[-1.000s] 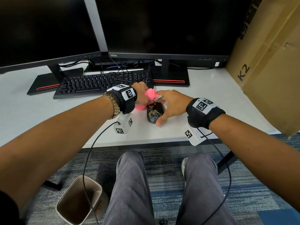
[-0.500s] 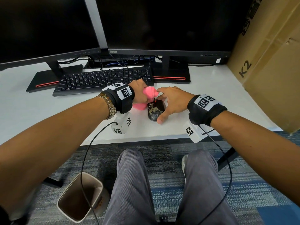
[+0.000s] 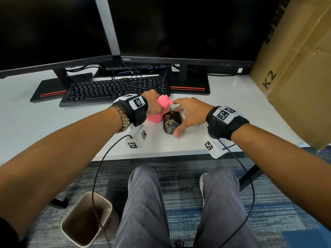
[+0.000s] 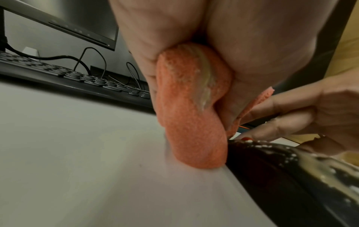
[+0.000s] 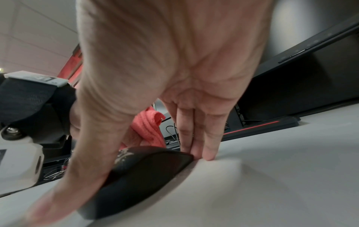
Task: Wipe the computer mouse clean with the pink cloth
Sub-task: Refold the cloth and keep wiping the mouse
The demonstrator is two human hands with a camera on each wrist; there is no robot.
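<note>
A black computer mouse [image 3: 170, 123] [image 4: 281, 176] [image 5: 139, 173], smeared with pale grime on top, lies on the white desk [image 3: 232, 104] near its front edge. My right hand [image 3: 189, 113] [image 5: 174, 76] holds it, thumb along the near left side and fingers at the far right edge. My left hand [image 3: 154, 104] [image 4: 174, 30] grips a bunched pink cloth [image 3: 162, 102] [image 4: 190, 119] [image 5: 151, 129] just left of the mouse. The cloth's lower fold touches the desk against the mouse's side. A dirty streak shows on the cloth in the left wrist view.
A black keyboard [image 3: 107, 90] lies behind the hands, with cables [image 3: 163, 81] running to the mouse. Two dark monitors [image 3: 179, 27] stand at the back on red-striped bases. A large cardboard box [image 3: 295, 77] fills the right. A waste bin [image 3: 86, 221] stands on the floor under the desk edge.
Both hands stay at the mouse. The left hand with the cloth has shifted only slightly beside it, and the mouse has not moved.
</note>
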